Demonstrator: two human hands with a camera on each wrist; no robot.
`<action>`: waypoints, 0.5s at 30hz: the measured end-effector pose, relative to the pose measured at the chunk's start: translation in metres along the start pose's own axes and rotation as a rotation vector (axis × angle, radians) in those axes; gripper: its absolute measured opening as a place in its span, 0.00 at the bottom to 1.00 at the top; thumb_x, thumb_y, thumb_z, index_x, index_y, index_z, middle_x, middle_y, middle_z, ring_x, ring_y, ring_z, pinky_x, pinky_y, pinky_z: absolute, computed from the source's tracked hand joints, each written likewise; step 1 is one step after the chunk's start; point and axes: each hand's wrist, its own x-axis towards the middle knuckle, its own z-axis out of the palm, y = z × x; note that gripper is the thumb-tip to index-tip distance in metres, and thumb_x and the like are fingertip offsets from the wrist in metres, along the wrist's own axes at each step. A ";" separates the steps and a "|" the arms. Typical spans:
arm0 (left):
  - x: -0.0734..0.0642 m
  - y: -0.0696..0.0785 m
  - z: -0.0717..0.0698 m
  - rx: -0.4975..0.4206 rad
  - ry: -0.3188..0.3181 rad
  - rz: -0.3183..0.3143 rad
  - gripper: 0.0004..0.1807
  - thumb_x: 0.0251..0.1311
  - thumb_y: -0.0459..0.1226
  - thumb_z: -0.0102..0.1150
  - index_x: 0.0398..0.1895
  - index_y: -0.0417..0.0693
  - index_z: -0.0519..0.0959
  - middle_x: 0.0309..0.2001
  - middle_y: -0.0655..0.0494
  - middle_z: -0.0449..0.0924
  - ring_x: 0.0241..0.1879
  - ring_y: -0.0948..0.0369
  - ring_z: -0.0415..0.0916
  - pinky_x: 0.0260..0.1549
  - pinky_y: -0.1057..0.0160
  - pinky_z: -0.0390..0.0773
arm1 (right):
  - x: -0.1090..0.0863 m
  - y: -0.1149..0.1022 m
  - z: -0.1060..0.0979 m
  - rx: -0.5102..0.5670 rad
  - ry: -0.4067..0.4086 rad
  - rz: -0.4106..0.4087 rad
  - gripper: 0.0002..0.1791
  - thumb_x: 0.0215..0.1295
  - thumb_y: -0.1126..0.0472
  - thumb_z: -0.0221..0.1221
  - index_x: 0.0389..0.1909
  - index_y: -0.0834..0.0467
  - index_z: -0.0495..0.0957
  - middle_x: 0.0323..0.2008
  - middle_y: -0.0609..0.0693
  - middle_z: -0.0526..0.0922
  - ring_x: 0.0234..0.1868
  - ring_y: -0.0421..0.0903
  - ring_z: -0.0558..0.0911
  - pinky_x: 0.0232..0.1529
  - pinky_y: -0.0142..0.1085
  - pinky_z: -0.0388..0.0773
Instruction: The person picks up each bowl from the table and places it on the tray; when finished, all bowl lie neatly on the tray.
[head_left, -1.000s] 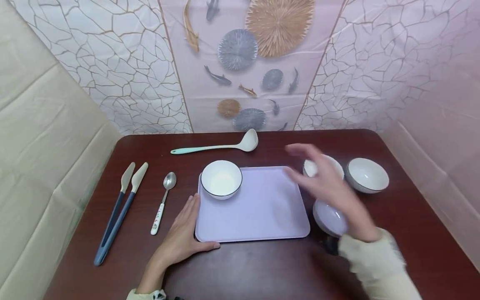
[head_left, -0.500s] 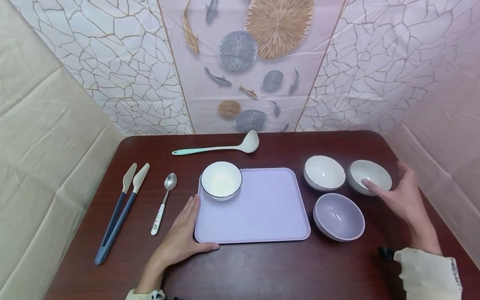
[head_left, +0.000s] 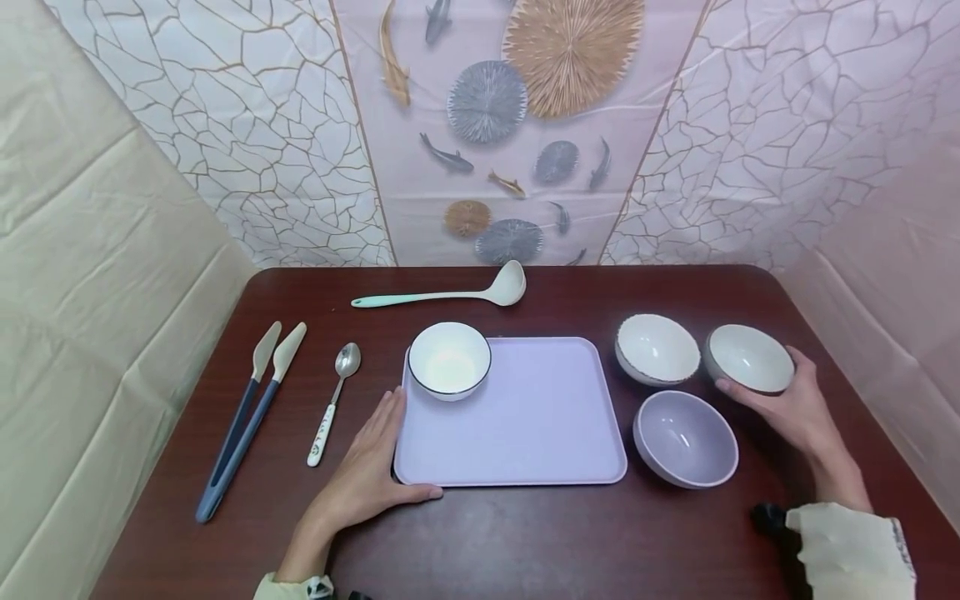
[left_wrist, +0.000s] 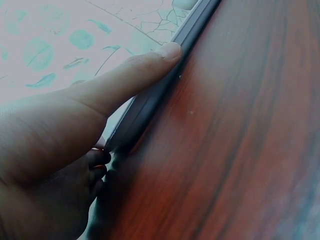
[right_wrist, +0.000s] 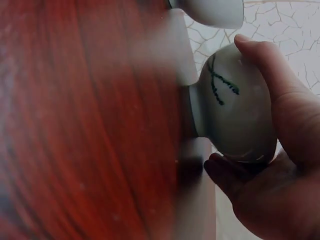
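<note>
At the far right in the head view, my right hand (head_left: 798,404) grips a small white bowl (head_left: 750,358), thumb on its near side and fingers round the right. The right wrist view shows a green sprig on that bowl's (right_wrist: 237,107) outer wall. My left hand (head_left: 363,471) rests at the front left corner of a lilac tray (head_left: 525,433), fingers along its left side and thumb along the front edge. In the left wrist view the thumb presses on the tray's edge (left_wrist: 150,105). A dark-rimmed white bowl (head_left: 450,360) stands on the tray's back left corner.
Close left of the gripped bowl stands a rough-rimmed white bowl (head_left: 657,350), with a lilac bowl (head_left: 686,440) in front. Behind the tray lies a ladle (head_left: 506,285). A spoon (head_left: 333,400) and blue-handled tongs (head_left: 243,429) lie left. Cloth walls (head_left: 300,142) surround the table.
My right hand has swung from over the tray's right side to the far right bowl and taken hold of it. The left hand stays on the tray, and the view has shifted slightly.
</note>
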 end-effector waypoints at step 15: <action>0.000 0.001 0.000 -0.004 -0.007 -0.013 0.74 0.37 0.68 0.71 0.79 0.43 0.39 0.78 0.46 0.37 0.76 0.52 0.34 0.68 0.43 0.45 | 0.000 -0.003 0.004 0.095 0.133 0.075 0.58 0.53 0.52 0.73 0.75 0.62 0.45 0.69 0.66 0.58 0.63 0.59 0.64 0.63 0.35 0.61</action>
